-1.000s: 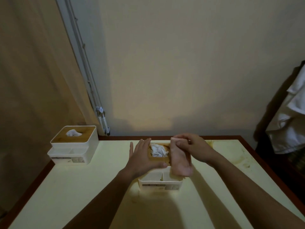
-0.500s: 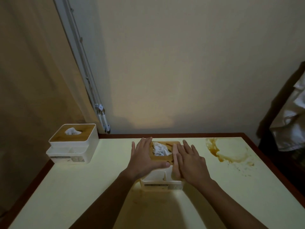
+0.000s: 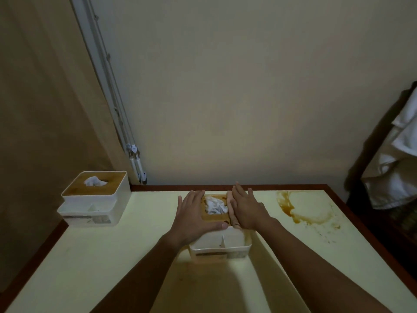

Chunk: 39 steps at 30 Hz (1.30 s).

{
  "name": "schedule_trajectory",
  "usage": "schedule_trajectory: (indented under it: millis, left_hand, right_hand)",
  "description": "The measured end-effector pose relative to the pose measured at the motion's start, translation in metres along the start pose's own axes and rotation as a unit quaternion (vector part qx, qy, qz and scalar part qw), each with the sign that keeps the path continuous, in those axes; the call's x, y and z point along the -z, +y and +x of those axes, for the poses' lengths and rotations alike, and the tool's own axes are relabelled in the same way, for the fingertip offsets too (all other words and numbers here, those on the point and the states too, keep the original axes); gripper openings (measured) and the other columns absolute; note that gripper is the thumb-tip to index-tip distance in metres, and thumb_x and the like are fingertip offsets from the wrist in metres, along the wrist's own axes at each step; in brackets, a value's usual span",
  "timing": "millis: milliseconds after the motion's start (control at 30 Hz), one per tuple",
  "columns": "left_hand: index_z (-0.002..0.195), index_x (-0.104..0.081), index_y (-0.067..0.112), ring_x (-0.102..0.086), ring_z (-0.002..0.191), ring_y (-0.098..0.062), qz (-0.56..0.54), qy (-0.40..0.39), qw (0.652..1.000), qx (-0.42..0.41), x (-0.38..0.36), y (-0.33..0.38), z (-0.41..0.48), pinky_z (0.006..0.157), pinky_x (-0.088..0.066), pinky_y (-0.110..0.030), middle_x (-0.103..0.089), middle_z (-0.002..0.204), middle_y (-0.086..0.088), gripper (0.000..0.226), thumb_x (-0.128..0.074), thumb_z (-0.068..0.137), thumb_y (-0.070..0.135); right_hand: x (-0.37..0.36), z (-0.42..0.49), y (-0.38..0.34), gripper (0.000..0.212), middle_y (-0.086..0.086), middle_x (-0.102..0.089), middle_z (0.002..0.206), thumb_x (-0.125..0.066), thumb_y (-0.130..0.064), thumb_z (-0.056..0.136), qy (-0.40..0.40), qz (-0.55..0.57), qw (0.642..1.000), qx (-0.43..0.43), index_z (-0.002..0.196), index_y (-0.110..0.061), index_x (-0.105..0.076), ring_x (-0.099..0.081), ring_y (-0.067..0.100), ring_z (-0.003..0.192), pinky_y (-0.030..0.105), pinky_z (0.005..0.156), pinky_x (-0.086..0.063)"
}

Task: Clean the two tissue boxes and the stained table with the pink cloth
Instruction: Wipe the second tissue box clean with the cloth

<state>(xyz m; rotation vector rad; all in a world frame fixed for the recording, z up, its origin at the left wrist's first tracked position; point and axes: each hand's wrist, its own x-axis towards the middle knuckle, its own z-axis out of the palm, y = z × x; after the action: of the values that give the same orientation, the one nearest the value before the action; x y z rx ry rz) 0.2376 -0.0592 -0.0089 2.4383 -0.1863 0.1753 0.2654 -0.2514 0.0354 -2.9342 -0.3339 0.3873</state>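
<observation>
Yellow table [image 3: 112,256], pink cloth [image 3: 231,211] flat beneath right grip [image 3: 247,208], atop tissue box [image 3: 220,245]

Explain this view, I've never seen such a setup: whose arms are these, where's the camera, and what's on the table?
There is no machine here. These are a person's two bare arms, filmed by one head-worn camera looking forward and down. On the pale table stand the near tissue box, between the hands, and the far tissue box, at the far left corner. The left hand rests flat on the near box. The right hand presses the pink cloth onto its top. A brown stain lies to the right.
</observation>
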Motion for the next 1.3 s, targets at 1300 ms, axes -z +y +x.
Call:
schedule_trajectory:
  millis: [1300]
  left_hand:
    - [0.151,-0.022,0.024,-0.02,0.14,-0.016,-0.004,-0.041,0.999,-0.023,0.008,0.002,-0.007,0.121,-0.009,-0.051,-0.025,0.15,0.01,0.118,-0.063,0.058,0.085]
  right_hand:
    - [-0.014,-0.023,0.011,0.063,-0.003,0.028,0.165,-0.015,-0.04,0.109,-0.032,-0.028,0.999,0.017,0.16,-0.018,0.014,0.003,0.034,0.156,0.057,0.118,-0.024]
